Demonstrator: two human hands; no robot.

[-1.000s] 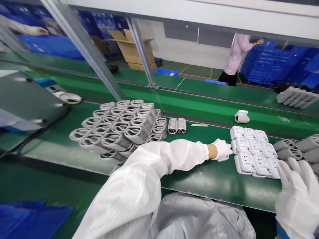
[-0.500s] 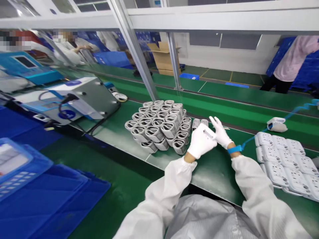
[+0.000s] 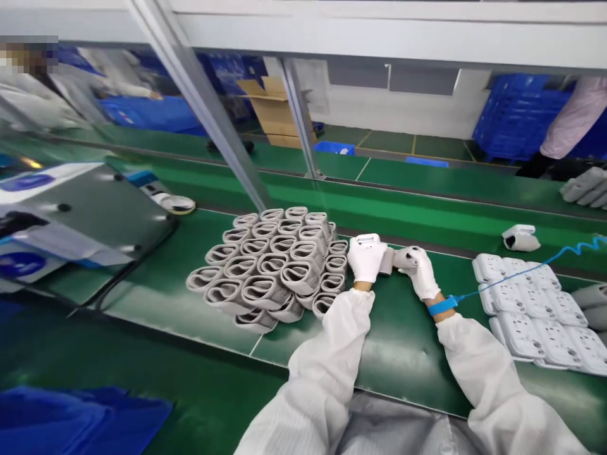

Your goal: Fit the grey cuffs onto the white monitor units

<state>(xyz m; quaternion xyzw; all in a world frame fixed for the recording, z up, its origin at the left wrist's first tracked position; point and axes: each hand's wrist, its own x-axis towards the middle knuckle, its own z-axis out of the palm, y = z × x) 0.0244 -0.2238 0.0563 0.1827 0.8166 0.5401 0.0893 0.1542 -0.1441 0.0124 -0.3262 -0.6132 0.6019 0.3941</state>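
Observation:
My left hand (image 3: 367, 260), in a white glove, is closed around a small white plastic housing (image 3: 368, 238) whose upper end shows above the fingers. My right hand (image 3: 423, 276), gloved and wearing a blue wrist strap (image 3: 442, 306), pinches a rolled grey cuff (image 3: 404, 256). Between the two hands another grey cuff (image 3: 387, 261) stands on the green bench. Left of my left hand is a stacked pile of rolled grey cuffs (image 3: 272, 265). Rows of white plastic housings (image 3: 521, 300) lie to the right of my right hand.
A white housing with a grey cuff (image 3: 521, 238) sits behind the rows, near the blue coiled cord (image 3: 564, 253). A grey machine (image 3: 95, 208) with cables and a tape roll (image 3: 180, 203) stand left. A metal post (image 3: 203, 107) rises behind the pile. Co-workers are beyond.
My right hand has closed on a grey cuff; its fingers were stretched out before. My left hand has turned upright with the white housing. The view has swung right.

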